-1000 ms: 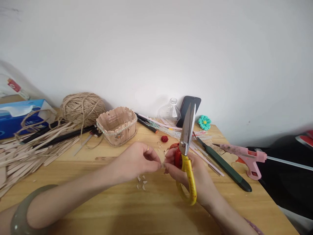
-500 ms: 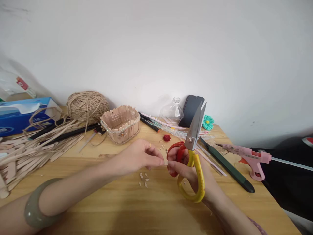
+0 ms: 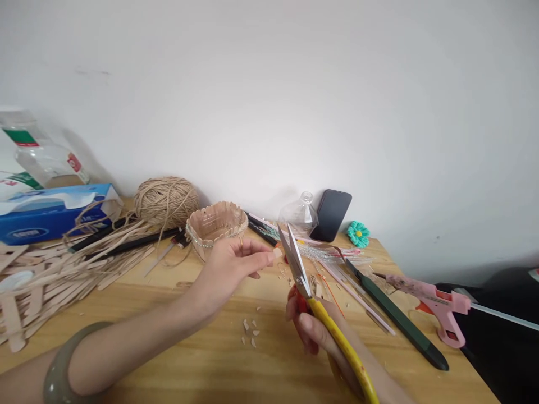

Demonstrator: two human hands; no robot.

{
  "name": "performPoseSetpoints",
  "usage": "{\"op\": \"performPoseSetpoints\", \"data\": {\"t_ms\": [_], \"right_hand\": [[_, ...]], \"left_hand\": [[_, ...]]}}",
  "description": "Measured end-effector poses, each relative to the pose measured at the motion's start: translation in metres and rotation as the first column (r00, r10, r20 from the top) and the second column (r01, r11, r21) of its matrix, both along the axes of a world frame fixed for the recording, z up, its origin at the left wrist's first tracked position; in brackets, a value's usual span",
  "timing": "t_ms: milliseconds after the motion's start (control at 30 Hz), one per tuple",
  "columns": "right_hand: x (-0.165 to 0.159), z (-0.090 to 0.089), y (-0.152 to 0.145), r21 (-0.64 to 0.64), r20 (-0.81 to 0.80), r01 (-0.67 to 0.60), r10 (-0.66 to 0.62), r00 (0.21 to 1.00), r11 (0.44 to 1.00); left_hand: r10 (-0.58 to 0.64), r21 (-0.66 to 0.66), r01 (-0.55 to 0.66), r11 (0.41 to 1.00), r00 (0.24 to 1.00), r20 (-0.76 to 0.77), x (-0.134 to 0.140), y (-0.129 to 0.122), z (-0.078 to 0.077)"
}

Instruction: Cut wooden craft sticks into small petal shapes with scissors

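Note:
My left hand (image 3: 236,266) pinches a small pale piece of wood (image 3: 277,253) between thumb and forefinger, close to the scissor blades. My right hand (image 3: 315,328) is closed round the scissors (image 3: 300,275), which have one yellow and one red handle; the blades point up and stand slightly parted. The red handle is mostly hidden by the fingers. Several small wood offcuts (image 3: 249,334) lie on the table below my hands. Behind my left hand stands a small basket (image 3: 217,221) made of wooden sticks, its lower part hidden by the hand.
Wooden sticks (image 3: 54,303), a twine ball (image 3: 166,202) and a blue tissue box (image 3: 54,216) are on the left. Toward the right are a phone (image 3: 332,214), a clear bottle top (image 3: 306,212), a teal flower (image 3: 358,234), a green-handled knife (image 3: 400,317) and a pink glue gun (image 3: 438,306).
My hands have moved apart. The scissors have swung from upright, pointing right, to leaning left toward the wood piece, with my right hand gripping the handles. The view has shifted slightly.

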State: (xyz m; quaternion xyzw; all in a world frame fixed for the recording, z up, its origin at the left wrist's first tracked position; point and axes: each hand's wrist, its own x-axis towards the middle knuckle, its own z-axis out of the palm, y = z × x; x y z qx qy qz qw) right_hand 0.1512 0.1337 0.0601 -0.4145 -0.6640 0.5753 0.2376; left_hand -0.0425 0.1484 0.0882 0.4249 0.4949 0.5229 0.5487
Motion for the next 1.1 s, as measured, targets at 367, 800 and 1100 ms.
{"op": "performPoseSetpoints", "data": {"t_ms": [367,800,1100], "right_hand": [[-0.011,0.012,-0.003,0.055,0.171,-0.023,0.014,0.985,0.998],[-0.008,0.01,-0.002,0.046,0.212,-0.027,0.017,0.977,0.999],[-0.007,0.009,0.0,0.065,0.247,-0.044,0.027,0.969,0.997]], "left_hand": [[-0.006,0.002,0.006,1.0,1.0,0.031,0.002,-0.004,-0.003],[-0.085,-0.069,0.091,0.993,0.992,0.094,-0.003,0.001,0.0],[-0.056,-0.116,0.054,0.992,0.998,-0.011,-0.004,0.006,0.003]]}}
